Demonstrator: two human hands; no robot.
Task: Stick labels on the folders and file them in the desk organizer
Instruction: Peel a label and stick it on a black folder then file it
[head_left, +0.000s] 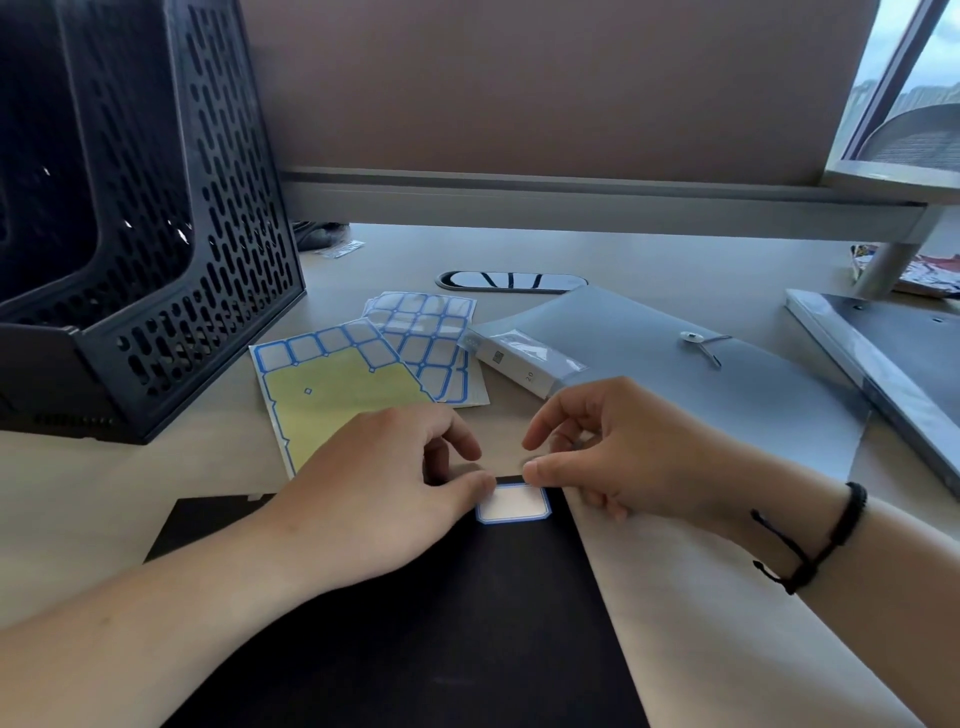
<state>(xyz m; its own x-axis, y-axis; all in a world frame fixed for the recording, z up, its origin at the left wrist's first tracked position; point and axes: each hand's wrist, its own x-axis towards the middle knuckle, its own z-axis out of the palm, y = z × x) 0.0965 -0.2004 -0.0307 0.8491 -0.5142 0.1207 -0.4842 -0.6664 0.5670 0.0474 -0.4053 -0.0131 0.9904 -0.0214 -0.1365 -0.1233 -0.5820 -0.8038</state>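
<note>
Carefully, I held the label (512, 503) at the black folder's (415, 623) top corner, my left hand (384, 488) and right hand (613, 452) each pinching an upper edge to keep it square (the organizer (156, 234) waited behind, left, beyond the label sheets (332, 389)).

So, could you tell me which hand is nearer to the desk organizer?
Left. The left hand lies just right of and nearer the camera than the organizer; the right hand is farther right.
</note>
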